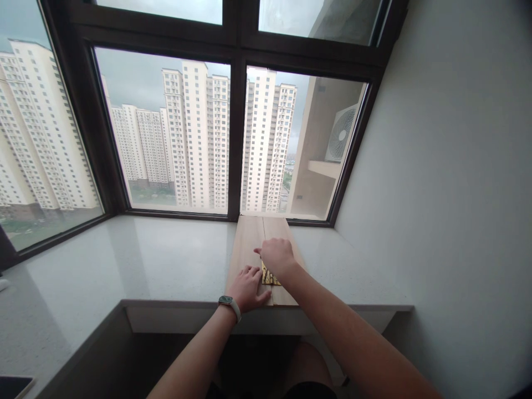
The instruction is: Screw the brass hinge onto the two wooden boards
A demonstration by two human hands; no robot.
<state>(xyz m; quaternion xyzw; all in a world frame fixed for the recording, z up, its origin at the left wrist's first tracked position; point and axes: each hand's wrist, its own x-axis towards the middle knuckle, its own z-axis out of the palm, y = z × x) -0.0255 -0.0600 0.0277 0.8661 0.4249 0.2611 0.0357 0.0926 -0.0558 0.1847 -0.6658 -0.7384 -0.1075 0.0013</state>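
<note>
Two pale wooden boards (246, 244) lie side by side on the white sill, with a narrow seam between them. A gold-coloured metal hinge (268, 275) sits across the seam near their front end, partly covered by my right hand. My left hand (246, 289) rests palm down on the left board, its fingers stretched out beside the hinge and the thumb near the seam. Over the hinge, my right hand (277, 257) is closed in a fist. Something small and reddish shows at its left side, but what the fist holds is hidden.
The white windowsill (178, 266) ends at a front edge just before my body. Dark-framed windows (236, 138) rise behind the boards. A pale wall (436, 166) stands on the right. A dark flat object (15, 385) lies at the lower left corner.
</note>
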